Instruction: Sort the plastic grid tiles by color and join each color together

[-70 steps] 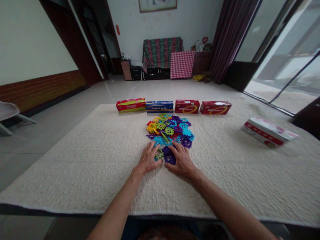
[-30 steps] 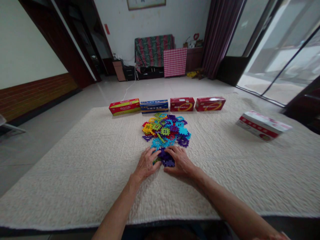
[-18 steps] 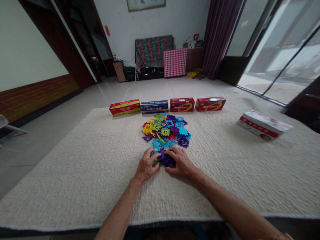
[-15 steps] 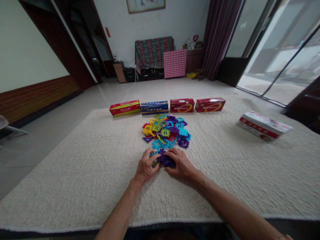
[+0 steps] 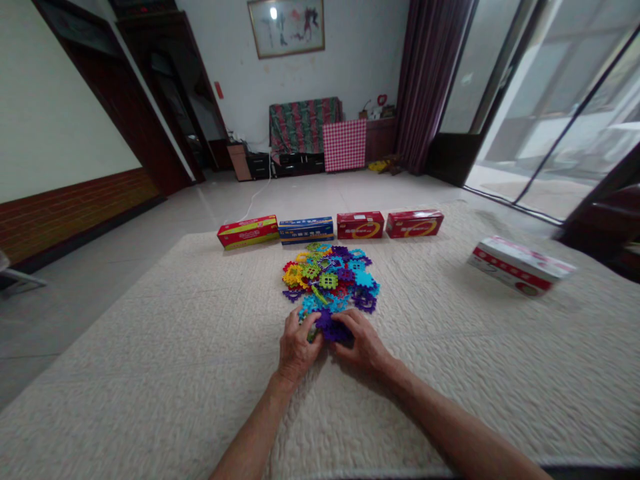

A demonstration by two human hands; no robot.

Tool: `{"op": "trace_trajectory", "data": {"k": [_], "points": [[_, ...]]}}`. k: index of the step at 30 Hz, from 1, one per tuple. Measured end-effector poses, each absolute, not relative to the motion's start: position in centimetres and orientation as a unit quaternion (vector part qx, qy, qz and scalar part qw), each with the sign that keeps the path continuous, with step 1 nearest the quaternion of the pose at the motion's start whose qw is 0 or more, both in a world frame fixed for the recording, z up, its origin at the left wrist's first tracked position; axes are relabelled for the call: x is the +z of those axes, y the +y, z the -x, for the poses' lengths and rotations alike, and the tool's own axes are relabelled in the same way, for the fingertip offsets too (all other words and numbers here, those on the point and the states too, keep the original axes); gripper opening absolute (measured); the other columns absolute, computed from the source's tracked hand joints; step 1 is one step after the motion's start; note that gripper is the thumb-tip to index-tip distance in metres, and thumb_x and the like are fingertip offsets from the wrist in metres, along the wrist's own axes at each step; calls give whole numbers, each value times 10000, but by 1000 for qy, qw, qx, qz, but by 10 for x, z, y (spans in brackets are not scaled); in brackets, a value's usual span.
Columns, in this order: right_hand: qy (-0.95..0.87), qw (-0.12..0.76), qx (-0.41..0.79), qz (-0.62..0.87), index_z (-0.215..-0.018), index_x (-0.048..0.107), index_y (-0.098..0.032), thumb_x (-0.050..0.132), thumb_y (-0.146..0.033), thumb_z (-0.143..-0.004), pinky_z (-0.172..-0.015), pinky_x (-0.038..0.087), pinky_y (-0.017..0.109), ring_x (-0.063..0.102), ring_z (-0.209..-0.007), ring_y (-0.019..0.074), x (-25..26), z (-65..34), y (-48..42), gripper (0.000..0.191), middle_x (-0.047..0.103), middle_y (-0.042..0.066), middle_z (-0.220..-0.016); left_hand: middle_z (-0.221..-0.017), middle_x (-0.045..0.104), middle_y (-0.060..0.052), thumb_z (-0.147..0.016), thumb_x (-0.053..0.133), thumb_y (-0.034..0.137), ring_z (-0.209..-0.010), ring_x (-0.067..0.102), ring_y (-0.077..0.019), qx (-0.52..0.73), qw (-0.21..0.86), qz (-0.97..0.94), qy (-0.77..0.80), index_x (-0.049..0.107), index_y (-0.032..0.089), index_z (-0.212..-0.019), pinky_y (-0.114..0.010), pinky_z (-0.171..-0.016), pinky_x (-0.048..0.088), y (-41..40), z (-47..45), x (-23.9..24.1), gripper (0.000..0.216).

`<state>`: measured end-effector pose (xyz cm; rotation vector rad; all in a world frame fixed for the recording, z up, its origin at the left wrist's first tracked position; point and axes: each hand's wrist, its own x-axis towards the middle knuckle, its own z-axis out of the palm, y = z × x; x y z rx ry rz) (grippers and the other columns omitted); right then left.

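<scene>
Between my two hands, low in front of the pile, is a cluster of plastic building pieces, with a purple building piece on top and some green at the left. My left hand grips its left side, thumb and fingers curled round it. From the right, my right hand holds the purple part, fingertips on its upper edge and thumb below. Just beyond lies a heap of notched building pieces in yellow, green, blue, purple and red. My fingers partly hide how the held pieces join.
Behind the heap stand a red-and-yellow box, a blue box and two red boxes, in a row. A white-and-red box sits at the right on the quilted cream cover. Glass doors are at far right.
The view has tilted up slightly, so everything sits lower in the picture. Both hands keep hold of the pieces, with only slight finger movement.
</scene>
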<state>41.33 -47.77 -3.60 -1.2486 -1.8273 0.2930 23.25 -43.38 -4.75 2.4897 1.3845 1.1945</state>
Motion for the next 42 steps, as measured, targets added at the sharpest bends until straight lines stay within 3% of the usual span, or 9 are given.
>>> {"op": "trace_trajectory", "data": {"k": [9,13,17,22,26,33,38,42], "points": [[-656,538,163,504,-1053,613,-240,660,-238,-710,-824,515,381,614,-922,231,-40,-415,-467,347,637,57,-988,-1189,519,-135,-796,679,338,-1102,549,-281,408,62,-801,434,586,193,-1215,-427,-922,514,-427,-253,-53,453],[-602,572,191,523,-1061,600,-224,620,-256,-725,-844,519,368,621,-930,214,-34,-416,-452,338,646,48,-1001,-1142,534,-138,-853,601,391,-1082,561,-276,442,63,-791,419,581,175,-1208,-409,-909,508,-415,-266,-42,416],[-585,602,189,509,-1068,572,-219,627,-262,-709,-840,516,357,609,-899,199,-13,-422,-417,366,636,45,-997,-1097,559,-125,-891,517,362,-1039,567,-259,473,56,-791,384,563,153,-1200,-395,-925,489,-379,-285,-19,376],[-557,620,175,524,-1064,565,-214,629,-333,-713,-855,500,370,596,-891,198,4,-439,-346,377,632,42,-976,-1054,593,-86,-826,543,180,-1012,582,-237,432,67,-803,406,592,191,-1152,-369,-920,488,-308,-310,9,330],[-567,591,178,545,-1079,587,-194,628,-391,-724,-879,491,400,604,-894,214,-4,-453,-298,408,645,47,-954,-1029,629,-79,-805,574,164,-996,603,-234,384,79,-814,429,632,204,-1131,-363,-914,497,-260,-321,10,333],[-664,472,110,569,-1212,587,-185,650,-366,-737,-989,434,456,574,-1089,274,-13,-472,-292,512,622,121,-1168,-1112,681,-82,-793,567,159,-1044,626,-222,312,55,-834,452,651,187,-1184,-343,-966,484,-239,-305,1,401],[-686,464,92,552,-1115,634,-220,578,-359,-817,-927,474,436,608,-1020,248,-7,-489,-319,334,657,82,-1096,-1034,730,-51,-789,537,140,-939,672,-193,339,67,-795,499,732,199,-1004,-317,-930,509,-240,-272,0,296],[-658,486,90,568,-1053,654,-207,555,-365,-833,-820,518,393,637,-954,234,-15,-512,-323,288,681,81,-1051,-1022,745,-53,-802,540,178,-919,689,-197,355,107,-726,579,744,196,-985,-319,-908,521,-226,-242,-8,275]]}}
